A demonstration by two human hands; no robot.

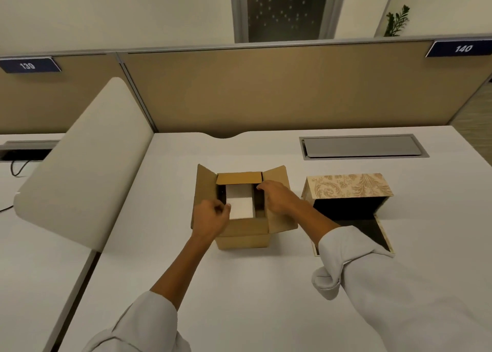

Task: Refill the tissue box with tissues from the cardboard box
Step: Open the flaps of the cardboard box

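A brown cardboard box [241, 234] stands open in the middle of the white desk, its flaps folded outward. A white stack of tissues [239, 201] shows inside it. My left hand [211, 217] hovers over the box's left side with fingers curled near the stack's lower left corner; whether it grips the tissues is unclear. My right hand [277, 196] rests on the right flap, fingertips at the opening's edge. To the right lies the beige patterned tissue box [346, 188], open, with a dark empty interior and its lid flap lying toward me.
A grey cable hatch [362, 146] is set into the desk [239, 298] behind the tissue box. A padded beige divider [85, 162] slants along the left side. A tan partition wall [266, 90] closes off the back, with number plates 139 and 140.
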